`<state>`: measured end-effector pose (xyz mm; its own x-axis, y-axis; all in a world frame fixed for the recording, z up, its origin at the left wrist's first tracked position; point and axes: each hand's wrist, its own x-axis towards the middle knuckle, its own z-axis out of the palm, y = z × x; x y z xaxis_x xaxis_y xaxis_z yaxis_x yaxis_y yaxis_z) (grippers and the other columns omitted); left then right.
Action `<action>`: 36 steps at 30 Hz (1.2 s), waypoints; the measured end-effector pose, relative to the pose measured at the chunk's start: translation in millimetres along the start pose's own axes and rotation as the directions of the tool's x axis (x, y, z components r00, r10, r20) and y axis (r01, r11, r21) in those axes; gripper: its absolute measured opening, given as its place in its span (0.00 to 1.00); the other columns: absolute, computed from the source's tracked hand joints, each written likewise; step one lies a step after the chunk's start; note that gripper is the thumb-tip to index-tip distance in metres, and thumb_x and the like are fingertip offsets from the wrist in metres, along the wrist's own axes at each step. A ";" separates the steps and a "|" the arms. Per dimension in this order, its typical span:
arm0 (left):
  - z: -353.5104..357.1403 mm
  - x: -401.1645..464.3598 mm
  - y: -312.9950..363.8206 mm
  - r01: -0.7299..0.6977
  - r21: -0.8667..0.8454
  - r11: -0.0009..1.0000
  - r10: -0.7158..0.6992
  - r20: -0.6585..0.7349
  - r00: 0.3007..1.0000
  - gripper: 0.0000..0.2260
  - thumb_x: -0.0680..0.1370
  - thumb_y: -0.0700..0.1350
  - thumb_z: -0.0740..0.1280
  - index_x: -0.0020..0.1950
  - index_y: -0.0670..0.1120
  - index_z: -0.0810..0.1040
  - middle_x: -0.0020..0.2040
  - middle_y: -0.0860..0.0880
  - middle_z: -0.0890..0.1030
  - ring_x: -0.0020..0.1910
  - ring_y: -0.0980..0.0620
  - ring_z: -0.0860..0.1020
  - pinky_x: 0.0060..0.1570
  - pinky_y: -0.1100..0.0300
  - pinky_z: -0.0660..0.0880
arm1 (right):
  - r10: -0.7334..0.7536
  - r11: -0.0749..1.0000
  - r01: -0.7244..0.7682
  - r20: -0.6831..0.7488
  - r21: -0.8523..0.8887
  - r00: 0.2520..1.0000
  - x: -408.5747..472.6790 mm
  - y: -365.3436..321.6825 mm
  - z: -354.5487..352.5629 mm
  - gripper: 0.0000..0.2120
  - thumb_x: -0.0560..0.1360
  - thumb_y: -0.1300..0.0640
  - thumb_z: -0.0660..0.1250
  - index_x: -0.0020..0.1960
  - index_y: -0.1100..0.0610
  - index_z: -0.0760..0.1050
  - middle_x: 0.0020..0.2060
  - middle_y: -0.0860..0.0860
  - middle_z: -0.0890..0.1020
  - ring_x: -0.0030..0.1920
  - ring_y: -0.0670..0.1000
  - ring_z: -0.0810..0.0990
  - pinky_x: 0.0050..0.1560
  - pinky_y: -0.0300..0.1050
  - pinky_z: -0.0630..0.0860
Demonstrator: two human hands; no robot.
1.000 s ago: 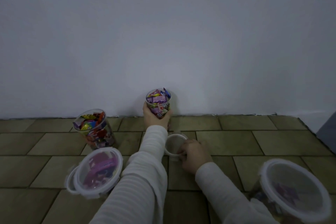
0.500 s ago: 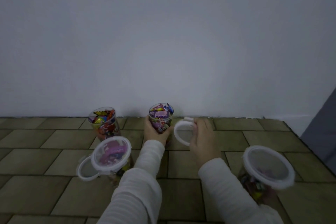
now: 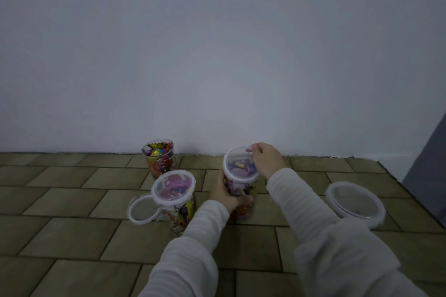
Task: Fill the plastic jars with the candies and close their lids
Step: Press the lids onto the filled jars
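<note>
A clear plastic jar [image 3: 241, 190] full of wrapped candies stands on the tiled floor in the middle. My left hand [image 3: 225, 194] grips its lower body. My right hand [image 3: 264, 160] holds a round white-rimmed lid [image 3: 237, 164] on top of this jar, fingers curled over its far edge. To the left stands a lidded jar of candies [image 3: 173, 190]. Behind it an open jar [image 3: 159, 157] full of colourful candies stands by the wall. A loose lid [image 3: 142, 210] lies on the floor at the left.
A third lidded jar [image 3: 353, 202] stands at the right, partly behind my right sleeve. A white wall rises just behind the jars. A grey panel [image 3: 427, 159] stands at the far right edge. The floor is brown tile.
My right hand carried the lid from the floor up onto the middle jar. My left hand drew that jar away from the wall towards me.
</note>
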<state>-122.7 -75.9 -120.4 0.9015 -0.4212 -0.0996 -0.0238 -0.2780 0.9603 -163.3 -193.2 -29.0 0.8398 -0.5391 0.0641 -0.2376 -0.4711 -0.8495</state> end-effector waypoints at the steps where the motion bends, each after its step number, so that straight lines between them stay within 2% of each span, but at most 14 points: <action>1: 0.5 -3.0 2.1 0.011 0.009 1.000 -0.011 0.004 1.000 0.42 0.59 0.41 0.81 0.68 0.51 0.64 0.63 0.51 0.74 0.65 0.48 0.71 0.66 0.47 0.69 | -0.009 0.998 0.009 -0.005 -0.058 1.000 -0.9 0.3 1.3 0.17 0.83 0.54 0.51 0.59 0.59 0.76 0.57 0.53 0.79 0.49 0.48 0.73 0.51 0.39 0.68; 5: 0.3 -8.8 3.7 0.020 0.059 0.998 -0.020 0.008 1.000 0.43 0.61 0.42 0.80 0.70 0.52 0.63 0.66 0.51 0.72 0.67 0.48 0.69 0.67 0.47 0.68 | -0.071 0.964 0.048 -0.080 -0.261 0.994 -5.9 0.9 4.9 0.18 0.83 0.54 0.51 0.57 0.63 0.75 0.55 0.58 0.74 0.42 0.50 0.71 0.45 0.40 0.67; 8: 2.2 -11.7 3.0 0.018 0.063 0.998 -0.019 0.008 1.000 0.43 0.61 0.43 0.80 0.71 0.51 0.62 0.67 0.50 0.72 0.67 0.48 0.68 0.68 0.46 0.67 | -0.072 0.955 0.058 -0.036 -0.291 0.997 -5.8 -0.6 6.4 0.20 0.83 0.50 0.51 0.58 0.64 0.75 0.54 0.59 0.73 0.45 0.52 0.72 0.49 0.41 0.67; 10: 4.4 -14.1 4.3 0.033 0.051 0.998 -0.033 0.006 0.999 0.44 0.59 0.45 0.80 0.70 0.52 0.63 0.65 0.51 0.73 0.66 0.48 0.69 0.67 0.46 0.68 | -0.092 0.944 0.097 0.031 -0.315 0.995 -6.6 -0.5 10.6 0.21 0.82 0.47 0.55 0.58 0.64 0.74 0.52 0.58 0.73 0.52 0.56 0.74 0.53 0.43 0.69; 12: 6.4 -14.8 4.9 0.039 -0.014 0.999 -0.039 0.010 0.999 0.46 0.52 0.50 0.81 0.67 0.55 0.65 0.63 0.53 0.74 0.65 0.49 0.71 0.65 0.45 0.70 | -0.114 0.918 0.130 0.063 -0.374 0.991 -9.8 -0.4 14.0 0.23 0.78 0.43 0.59 0.60 0.62 0.73 0.53 0.56 0.71 0.56 0.55 0.73 0.59 0.46 0.71; 14: 6.5 -12.3 3.2 0.047 -0.060 0.997 -0.046 0.019 0.999 0.48 0.47 0.54 0.79 0.66 0.57 0.66 0.62 0.53 0.75 0.63 0.48 0.73 0.64 0.45 0.71 | -0.113 0.871 0.143 0.090 -0.471 0.989 -11.2 -0.7 14.4 0.25 0.77 0.42 0.60 0.62 0.61 0.72 0.51 0.54 0.69 0.56 0.54 0.72 0.61 0.46 0.71; 17: 7.1 -9.0 0.4 0.042 -0.048 0.998 -0.041 0.029 0.999 0.48 0.51 0.50 0.80 0.69 0.55 0.65 0.62 0.53 0.74 0.64 0.48 0.72 0.65 0.45 0.70 | -0.095 0.844 0.117 0.068 -0.523 0.993 -10.1 0.2 14.7 0.27 0.76 0.39 0.59 0.61 0.60 0.73 0.52 0.55 0.70 0.56 0.54 0.72 0.62 0.47 0.71; 21: 6.0 -9.9 2.9 0.034 -0.083 0.996 -0.031 0.039 0.999 0.49 0.48 0.53 0.79 0.67 0.56 0.65 0.63 0.52 0.75 0.64 0.48 0.72 0.64 0.46 0.71 | -0.115 0.869 0.109 0.017 -0.483 0.993 -13.0 3.6 17.6 0.26 0.75 0.39 0.61 0.60 0.59 0.75 0.49 0.52 0.67 0.55 0.53 0.72 0.61 0.47 0.72; 24: 4.0 -10.2 3.5 0.007 0.004 1.000 -0.007 0.037 0.999 0.45 0.58 0.44 0.80 0.70 0.52 0.63 0.64 0.51 0.73 0.64 0.49 0.71 0.67 0.48 0.68 | -0.092 0.935 0.074 -0.036 -0.348 0.995 -16.2 6.0 15.5 0.28 0.73 0.39 0.66 0.63 0.59 0.74 0.50 0.52 0.68 0.53 0.50 0.72 0.59 0.44 0.73; 26: 2.9 -7.5 1.5 0.008 0.024 1.000 -0.008 0.032 0.999 0.45 0.59 0.43 0.80 0.71 0.52 0.62 0.64 0.51 0.73 0.65 0.49 0.70 0.67 0.47 0.68 | -0.046 0.970 0.036 -0.035 -0.239 0.998 -17.6 4.9 14.5 0.30 0.72 0.40 0.68 0.65 0.60 0.72 0.55 0.53 0.70 0.50 0.49 0.72 0.56 0.43 0.73; 29: 2.1 -6.2 2.3 0.001 0.044 0.999 -0.003 0.042 0.999 0.45 0.57 0.43 0.80 0.70 0.53 0.63 0.64 0.52 0.73 0.65 0.49 0.70 0.67 0.47 0.68 | -0.013 0.978 0.009 -0.020 -0.209 1.000 -16.0 6.0 14.5 0.32 0.72 0.40 0.69 0.68 0.60 0.71 0.61 0.54 0.73 0.56 0.52 0.74 0.56 0.41 0.72; 32: 0.0 -5.4 0.6 -0.001 0.022 1.000 0.000 0.052 0.999 0.47 0.56 0.43 0.81 0.70 0.54 0.62 0.62 0.54 0.73 0.64 0.51 0.70 0.67 0.49 0.68 | 0.054 0.988 -0.049 0.030 -0.149 0.998 -12.0 12.9 12.1 0.34 0.72 0.39 0.69 0.70 0.58 0.69 0.66 0.53 0.75 0.63 0.53 0.74 0.61 0.43 0.70; 36: -2.5 -3.9 -2.5 -0.030 0.021 0.999 0.028 0.061 0.998 0.46 0.58 0.39 0.80 0.71 0.53 0.61 0.59 0.55 0.73 0.62 0.51 0.70 0.65 0.52 0.69 | 0.090 0.989 -0.083 0.054 -0.121 0.994 -7.8 18.1 10.8 0.35 0.71 0.38 0.69 0.70 0.58 0.69 0.66 0.54 0.75 0.63 0.54 0.75 0.63 0.45 0.71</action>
<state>-125.1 -71.4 -121.8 0.8726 -0.4805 -0.0881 -0.0597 -0.2838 0.9570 -168.8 -190.0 -50.5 0.8400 -0.5410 -0.0412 -0.3641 -0.5059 -0.7820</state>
